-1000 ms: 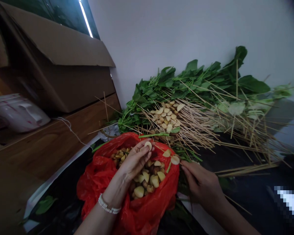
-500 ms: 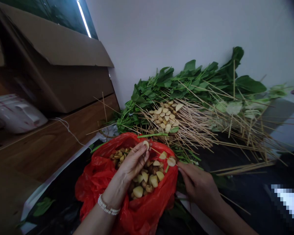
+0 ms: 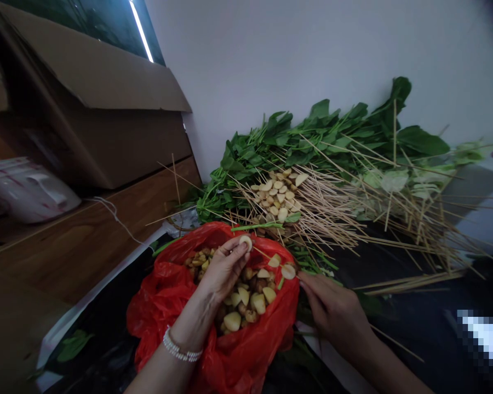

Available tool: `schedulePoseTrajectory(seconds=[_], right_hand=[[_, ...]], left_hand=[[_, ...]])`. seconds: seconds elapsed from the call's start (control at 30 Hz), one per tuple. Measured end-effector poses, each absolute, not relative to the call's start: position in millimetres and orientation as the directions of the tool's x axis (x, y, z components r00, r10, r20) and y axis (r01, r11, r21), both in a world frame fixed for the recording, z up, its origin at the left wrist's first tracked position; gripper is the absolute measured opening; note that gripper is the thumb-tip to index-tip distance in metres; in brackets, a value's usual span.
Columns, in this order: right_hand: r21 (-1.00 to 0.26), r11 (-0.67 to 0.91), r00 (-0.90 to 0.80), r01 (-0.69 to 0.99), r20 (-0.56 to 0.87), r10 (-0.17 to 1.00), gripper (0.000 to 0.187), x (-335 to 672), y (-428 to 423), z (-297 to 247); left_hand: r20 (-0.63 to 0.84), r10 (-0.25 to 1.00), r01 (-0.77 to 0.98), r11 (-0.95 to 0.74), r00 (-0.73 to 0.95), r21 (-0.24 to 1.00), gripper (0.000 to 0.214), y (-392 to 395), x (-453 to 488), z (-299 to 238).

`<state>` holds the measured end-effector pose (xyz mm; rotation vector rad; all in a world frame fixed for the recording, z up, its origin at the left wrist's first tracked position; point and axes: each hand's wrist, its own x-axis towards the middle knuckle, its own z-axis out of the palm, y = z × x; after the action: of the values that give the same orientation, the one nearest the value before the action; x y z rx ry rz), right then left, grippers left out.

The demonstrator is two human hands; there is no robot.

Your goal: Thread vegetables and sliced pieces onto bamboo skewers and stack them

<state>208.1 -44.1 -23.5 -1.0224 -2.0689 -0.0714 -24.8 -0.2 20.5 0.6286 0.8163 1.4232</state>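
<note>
My left hand (image 3: pixel 224 268) hovers over an open red plastic bag (image 3: pixel 168 295) full of cut potato pieces (image 3: pixel 246 306), its fingertips pinched on a pale potato slice (image 3: pixel 245 241). My right hand (image 3: pixel 332 312) is closed on the end of a thin bamboo skewer (image 3: pixel 267 255) that carries two potato slices (image 3: pixel 282 267); the skewer's tip points at the slice in my left hand. A beaded bracelet (image 3: pixel 181 350) circles my left wrist.
Behind the bag lies a heap of loose bamboo skewers (image 3: pixel 353 219) over leafy greens (image 3: pixel 324 137), with finished potato skewers (image 3: pixel 277 194) on top. A cardboard box (image 3: pixel 107 109) and a white appliance (image 3: pixel 28 189) sit on the wooden ledge at left. The white wall stands behind.
My left hand has shifted slightly left, holding the slice up at the skewer tip. My right hand with the skewer moved a little left and down.
</note>
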Motion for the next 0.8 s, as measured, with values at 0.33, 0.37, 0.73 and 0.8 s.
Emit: schedulePoseTrajectory(seconds=[0.33,0.37,0.73,0.8], right_hand=[[-0.292,0.675,-0.370,0.677,0.658,0.656,0.027,207,-46,-22],[-0.300,0.664,-0.362,0.685,0.651,0.668,0.027,207,-47,-22],[-0.278,0.630,-0.346,0.725,0.645,0.682,0.033,200,-50,-24],[-0.166,0.617,-0.372,0.770,0.668,0.644,0.036,200,-52,-24]], left_hand=[[-0.041,0.995,-0.454,-0.007,-0.096,0.891,0.033,-1,-23,17],[-0.035,0.994,-0.432,-0.014,-0.107,0.902,0.032,-1,-23,16],[-0.030,0.997,-0.399,0.000,-0.068,0.917,0.025,-3,-20,11],[-0.029,0.997,-0.391,0.001,-0.067,0.920,0.026,-3,-19,10]])
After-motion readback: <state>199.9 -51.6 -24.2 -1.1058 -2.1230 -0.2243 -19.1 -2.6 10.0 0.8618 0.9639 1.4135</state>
